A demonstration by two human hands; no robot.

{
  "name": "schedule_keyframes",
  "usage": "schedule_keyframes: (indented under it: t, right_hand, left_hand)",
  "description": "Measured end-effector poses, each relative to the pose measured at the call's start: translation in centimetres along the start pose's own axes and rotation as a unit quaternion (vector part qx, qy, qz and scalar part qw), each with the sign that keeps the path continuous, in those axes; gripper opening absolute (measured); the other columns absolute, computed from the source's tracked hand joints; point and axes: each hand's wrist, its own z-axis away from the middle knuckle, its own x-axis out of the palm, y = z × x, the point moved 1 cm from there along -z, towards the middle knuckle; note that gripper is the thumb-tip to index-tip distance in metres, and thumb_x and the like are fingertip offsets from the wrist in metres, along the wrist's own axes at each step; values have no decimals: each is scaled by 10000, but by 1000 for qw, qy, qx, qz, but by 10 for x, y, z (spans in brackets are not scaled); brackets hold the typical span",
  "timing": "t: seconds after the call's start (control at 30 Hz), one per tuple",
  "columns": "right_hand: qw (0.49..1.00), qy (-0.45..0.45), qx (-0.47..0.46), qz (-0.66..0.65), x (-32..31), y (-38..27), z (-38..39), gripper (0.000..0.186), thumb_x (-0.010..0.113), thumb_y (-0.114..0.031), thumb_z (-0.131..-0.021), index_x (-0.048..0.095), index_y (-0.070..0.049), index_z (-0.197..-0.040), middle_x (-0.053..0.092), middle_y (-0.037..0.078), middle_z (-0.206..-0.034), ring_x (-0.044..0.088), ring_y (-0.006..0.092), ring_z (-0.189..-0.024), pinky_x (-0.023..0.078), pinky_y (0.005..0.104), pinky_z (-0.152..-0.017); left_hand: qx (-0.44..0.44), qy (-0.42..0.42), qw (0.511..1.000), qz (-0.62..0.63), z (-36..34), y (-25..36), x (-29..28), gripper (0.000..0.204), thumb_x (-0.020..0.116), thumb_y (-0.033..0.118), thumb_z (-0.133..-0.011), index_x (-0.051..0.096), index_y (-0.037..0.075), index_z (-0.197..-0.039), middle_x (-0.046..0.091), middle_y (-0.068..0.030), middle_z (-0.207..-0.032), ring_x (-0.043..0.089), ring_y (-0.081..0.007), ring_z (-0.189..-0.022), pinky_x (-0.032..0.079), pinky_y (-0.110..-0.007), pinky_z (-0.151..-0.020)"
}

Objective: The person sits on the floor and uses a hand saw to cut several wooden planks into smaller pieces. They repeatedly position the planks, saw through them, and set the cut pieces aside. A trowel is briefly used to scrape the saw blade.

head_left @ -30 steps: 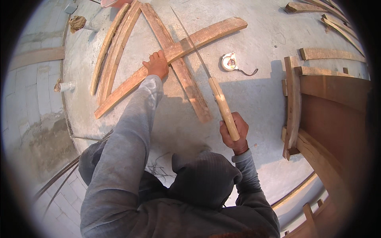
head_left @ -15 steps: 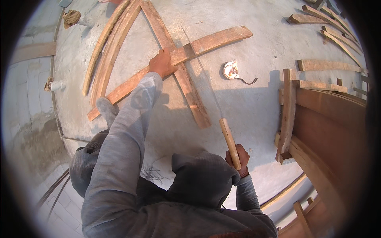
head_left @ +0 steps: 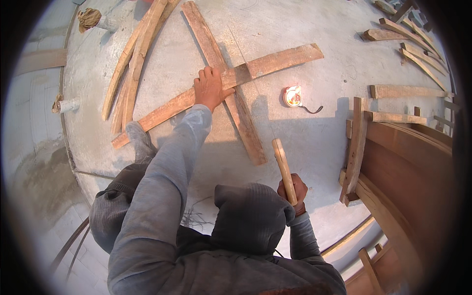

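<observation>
Two wooden boards cross on the concrete floor: the upper one (head_left: pixel 285 60) runs rising to the right, over the lower one (head_left: pixel 248 132). My left hand (head_left: pixel 210 91) grips the upper board left of the crossing, fingers curled onto it. My right hand (head_left: pixel 293 189) is closed round the light wooden handle (head_left: pixel 284 164) of a handsaw, whose thin blade lies across the upper board just right of the crossing. A tape measure (head_left: pixel 292 97) with a black strap rests right of the boards. My foot (head_left: pixel 137 137) is at the upper board's left part.
Curved timbers (head_left: pixel 137 59) lie at upper left, near capped pipe stubs (head_left: pixel 69 105) and a block edge. More offcuts (head_left: pixel 393 34) lie at upper right. A wooden panel frame (head_left: pixel 359 137) stands at my right, with rods (head_left: pixel 69 246) at lower left.
Since a second ago the saw has been drawn back toward me and is now slightly forward again. My foot has come into view at the board's left part. My left hand stays on the board.
</observation>
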Motion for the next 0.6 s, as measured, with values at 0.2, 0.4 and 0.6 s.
schedule_keyframes:
  t: [0.2, 0.4, 0.6]
  right_hand:
    - [999, -13, -24, -35, 2, -23, -33, 159, 686, 1, -792, 597, -23, -921, 671, 149, -768, 721, 293, -686, 597, 378, -754]
    - [994, 10, -71, -82, 63, -22, -125, 134, 673, -6, -831, 609, -4, -948, 617, 97, -732, 604, 189, -576, 491, 304, -565]
    - [996, -65, 34, 43, -30, -22, 37, 174, 715, 0, -792, 593, -39, -909, 675, 164, -777, 708, 307, -647, 567, 361, -598]
  left_hand:
    - [8, 63, 998, 1, 2, 7, 5, 748, 883, 449, -725, 534, 44, -1248, 512, -121, -1237, 483, -305, -1151, 404, -438, -948]
    - [59, 52, 997, 23, 0, 7, 0, 742, 893, 383, -722, 539, 46, -1280, 517, -110, -1305, 478, -301, -1217, 402, -435, -993]
    - [61, 45, 996, 43, -6, 6, -5, 720, 876, 352, -724, 563, 60, -1304, 515, -99, -1345, 458, -292, -1277, 363, -444, -1043]
